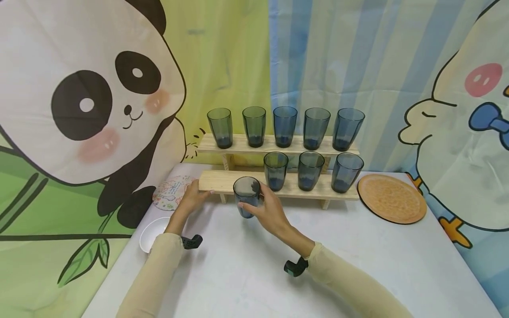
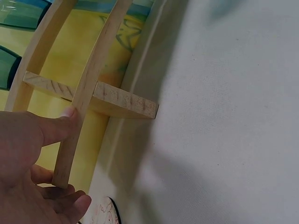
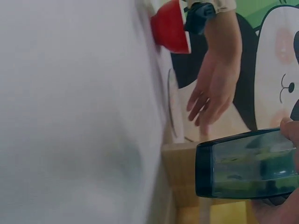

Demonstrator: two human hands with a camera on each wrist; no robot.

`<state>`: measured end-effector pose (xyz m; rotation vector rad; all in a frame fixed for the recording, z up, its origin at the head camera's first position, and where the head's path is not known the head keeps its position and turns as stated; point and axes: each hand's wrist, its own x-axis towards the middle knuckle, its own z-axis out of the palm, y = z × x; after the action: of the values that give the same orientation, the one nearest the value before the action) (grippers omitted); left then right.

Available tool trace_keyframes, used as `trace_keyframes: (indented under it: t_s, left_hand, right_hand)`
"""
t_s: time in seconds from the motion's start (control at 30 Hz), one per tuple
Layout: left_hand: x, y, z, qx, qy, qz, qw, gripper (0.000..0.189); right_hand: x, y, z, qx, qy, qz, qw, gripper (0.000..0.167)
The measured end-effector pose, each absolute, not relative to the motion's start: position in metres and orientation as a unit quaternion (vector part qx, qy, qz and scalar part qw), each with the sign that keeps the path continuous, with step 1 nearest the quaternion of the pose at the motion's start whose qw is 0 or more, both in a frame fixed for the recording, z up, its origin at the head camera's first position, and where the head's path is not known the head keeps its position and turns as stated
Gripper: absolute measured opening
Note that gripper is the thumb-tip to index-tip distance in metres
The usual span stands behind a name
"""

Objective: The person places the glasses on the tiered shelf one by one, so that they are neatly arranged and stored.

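My right hand (image 1: 271, 210) holds a blue-tinted drinking glass (image 1: 245, 198) upright by its side, just in front of the lower tier of a two-tier wooden shelf (image 1: 214, 180). In the right wrist view the thick dark base of the glass (image 3: 252, 164) shows, with fingertips at the right edge. At the shelf's left end, my left hand (image 1: 193, 198) grips the lower board, its thumb (image 2: 63, 123) on the board and its fingers curled round the end. Three matching glasses (image 1: 311, 171) stand on the lower tier, toward the right. Several more (image 1: 284, 128) line the upper tier.
A bowl (image 1: 153, 233), red outside and white inside, sits by my left forearm. Behind it lies a round patterned mat (image 1: 169, 193). Right of the shelf lies a round tan board (image 1: 391, 198). Printed curtains (image 1: 234, 53) hang behind the white table (image 1: 246, 274).
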<state>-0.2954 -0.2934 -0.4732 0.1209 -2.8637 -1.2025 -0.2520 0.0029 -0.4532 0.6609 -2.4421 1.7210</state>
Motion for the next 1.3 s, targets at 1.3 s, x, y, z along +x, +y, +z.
trace_keyframes:
  t_s: [1.3]
  left_hand:
    - [-0.294,-0.286,-0.471,0.022,-0.925,-0.38,0.014,0.067]
  right_hand:
    - [-0.332,-0.047,-0.432,0.165,-0.828,0.529,0.088,0.083]
